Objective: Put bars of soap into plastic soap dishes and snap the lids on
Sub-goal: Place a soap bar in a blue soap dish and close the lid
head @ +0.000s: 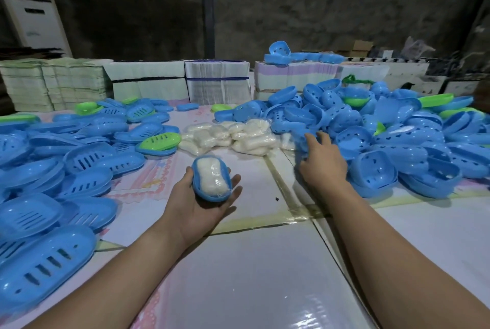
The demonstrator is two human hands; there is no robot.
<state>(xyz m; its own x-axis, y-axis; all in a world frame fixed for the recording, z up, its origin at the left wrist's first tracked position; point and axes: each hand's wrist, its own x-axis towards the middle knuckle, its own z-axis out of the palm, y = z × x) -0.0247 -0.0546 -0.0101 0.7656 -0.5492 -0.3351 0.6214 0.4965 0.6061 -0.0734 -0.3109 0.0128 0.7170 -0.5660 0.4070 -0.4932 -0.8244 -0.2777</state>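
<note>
Near the middle of the white-covered table (238, 275), the left hand (201, 206) lies palm up and cradles an oval blue plastic soap dish (197, 186), thumb on its left rim and fingers curled up along its right side. A wrapped white bar of soap (213, 177) already sits in the dish, so filling is done and closing it is the step in hand.

To the right and a little farther off, the right hand (322, 158) reaches palm down into the heap of blue perforated plastic lids (384, 137). Its fingers are spread and bent at the near edge of the heap, with a blurred blue piece under them; whether they have gripped it, I cannot tell.

The next move, as I judge it, calls for lifting one lid free, turning it to match the oval, and pressing it down onto the rim until it snaps.

More wrapped white soap bars (228, 137) lie just beyond the dish, and slotted blue trays (53, 196) are piled at the left.
</note>
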